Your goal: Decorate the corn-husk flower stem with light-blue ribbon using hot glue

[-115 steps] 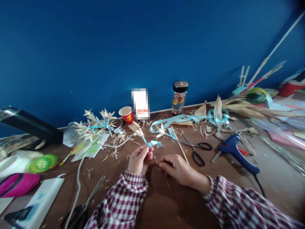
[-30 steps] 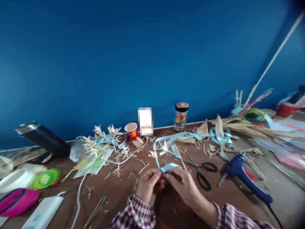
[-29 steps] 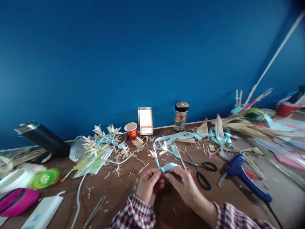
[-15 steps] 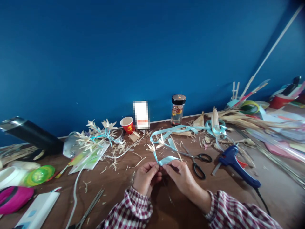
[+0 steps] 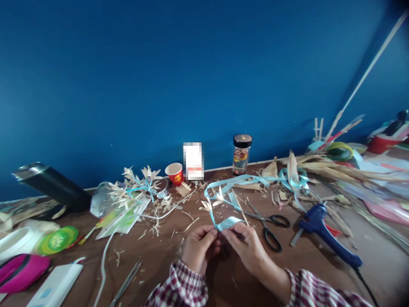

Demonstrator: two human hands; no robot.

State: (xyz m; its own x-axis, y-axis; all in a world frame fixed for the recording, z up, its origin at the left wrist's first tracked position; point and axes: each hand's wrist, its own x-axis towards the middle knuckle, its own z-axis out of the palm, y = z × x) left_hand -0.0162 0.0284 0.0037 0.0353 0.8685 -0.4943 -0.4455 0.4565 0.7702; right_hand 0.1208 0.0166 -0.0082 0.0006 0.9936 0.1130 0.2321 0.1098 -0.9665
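Note:
My left hand (image 5: 201, 246) pinches a thin stem wrapped in light blue, which bears small cream husk flowers (image 5: 219, 195) at its upper end. Bare wire trails down below the fingers. Close beside it, my right hand (image 5: 247, 245) pinches a light blue ribbon (image 5: 230, 222) where it meets the stem. From there the ribbon loops away behind the flowers toward a husk bundle on the right. Scissors with black handles (image 5: 268, 226) lie to the right of my right hand, and a blue glue gun (image 5: 329, 234) rests farther right.
At the back stand a red paper cup (image 5: 174, 174) and a lidded glass jar (image 5: 242, 155). Finished-looking husk flowers (image 5: 134, 187) lie left, near a dark flask (image 5: 53, 187). A white cable (image 5: 104, 256) crosses the table. More scissors (image 5: 126, 283) lie at front left; dried husks (image 5: 319, 164) spread right.
The whole view has shifted slightly, so everything sits a little lower and to the right. Both hands keep their pinch on the stem and ribbon, with hardly any visible movement.

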